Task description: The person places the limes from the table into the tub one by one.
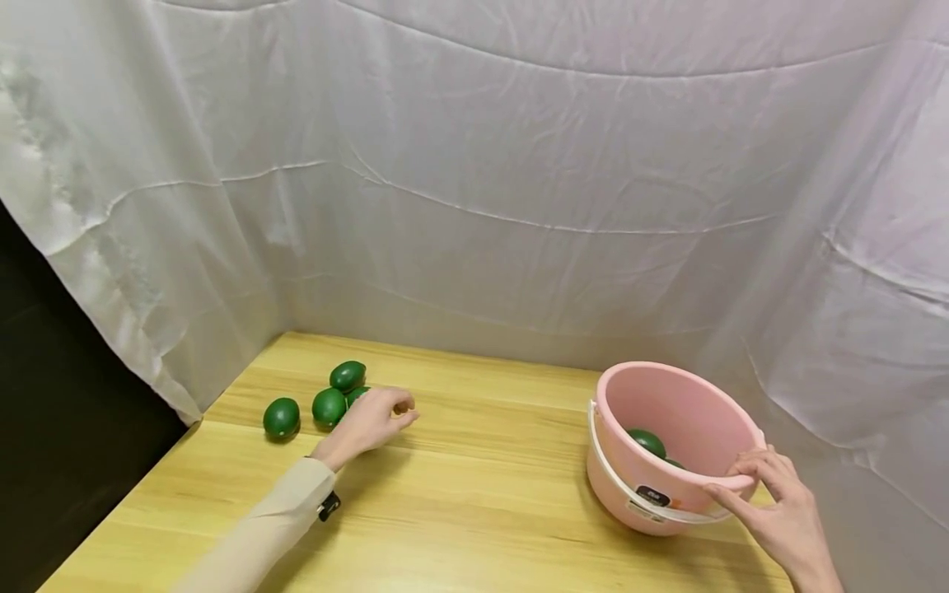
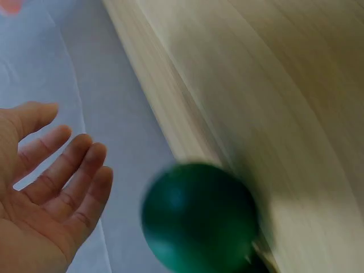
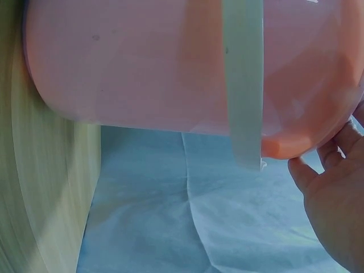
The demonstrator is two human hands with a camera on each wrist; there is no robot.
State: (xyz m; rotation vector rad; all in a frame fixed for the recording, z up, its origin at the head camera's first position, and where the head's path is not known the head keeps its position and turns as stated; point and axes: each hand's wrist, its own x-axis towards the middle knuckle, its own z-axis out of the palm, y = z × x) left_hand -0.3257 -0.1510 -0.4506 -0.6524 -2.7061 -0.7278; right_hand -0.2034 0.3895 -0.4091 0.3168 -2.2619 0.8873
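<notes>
Likely pick step: left hand (image 1: pixel 372 422) loose, empty by fruits (image 1: pixel 329 408) near table's (image 1: pixel 482 511) far-left corner, right hand (image 1: pixel 789 504) gripping bucket (image 1: pixel 685 412); next needs a fruit grasp.

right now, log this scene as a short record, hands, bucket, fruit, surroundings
left hand: holds nothing, fingers relaxed, near loose green fruits
right hand: grips the rim of the pink bucket
loose count: four visible on the wooden table, one partly hidden
bucket contents: at least two green fruits
white handle: lowered along the bucket's side
backdrop: pale cloth behind the table
</notes>
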